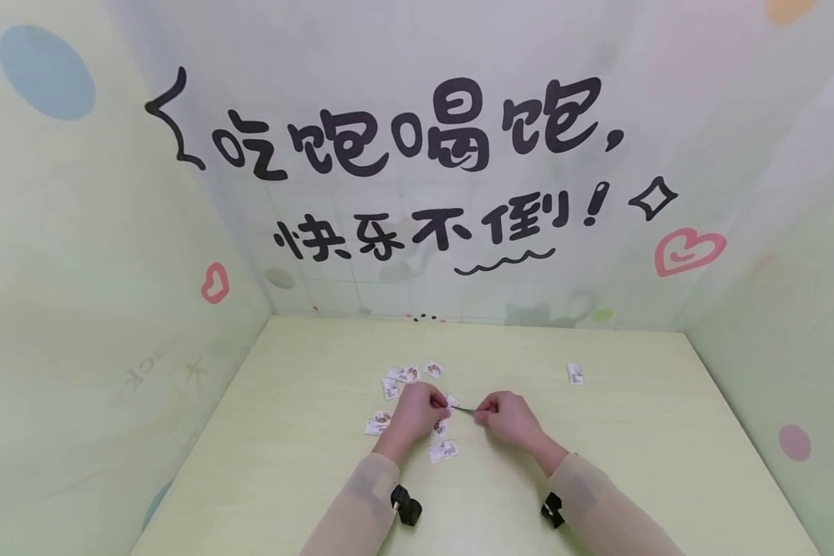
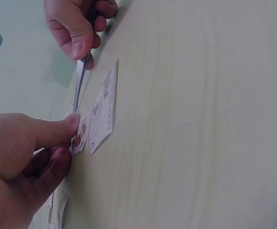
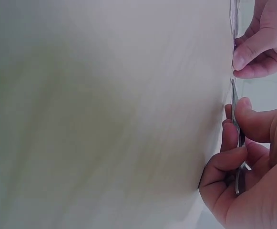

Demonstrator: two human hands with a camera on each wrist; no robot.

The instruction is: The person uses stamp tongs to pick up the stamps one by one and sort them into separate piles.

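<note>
Gripping the tweezers (image 1: pixel 465 409) in the right hand (image 1: pixel 509 417), with thumb and curled fingers clamped round the metal and the rear end running back toward the palm. Pointing left in the head view, straight at the fingertips of the left hand (image 1: pixel 420 409). Lying nearly crosswise along the long axis, with the tip slightly farther from the body than the rear. Bridging the space between both hands, over the worktop (image 1: pixel 639 463). In the left wrist view, running down from the right hand and ending at the left thumb; in the right wrist view, aimed upward, with the tip close beside the left fingers. At the left hand, pinched together at thumb and fingertips; cannot tell what, if anything, is caught between.

Around the left hand, small printed cards (image 1: pixel 390 388) lying loose on the worktop: a group beyond, two overlapping to the left, more by the fingertips. Nearest the body, a front card (image 1: pixel 442 451) with its long side roughly crosswise. Well apart to the right, a lone card (image 1: pixel 575 374) with its long side pointing away from the body.
</note>
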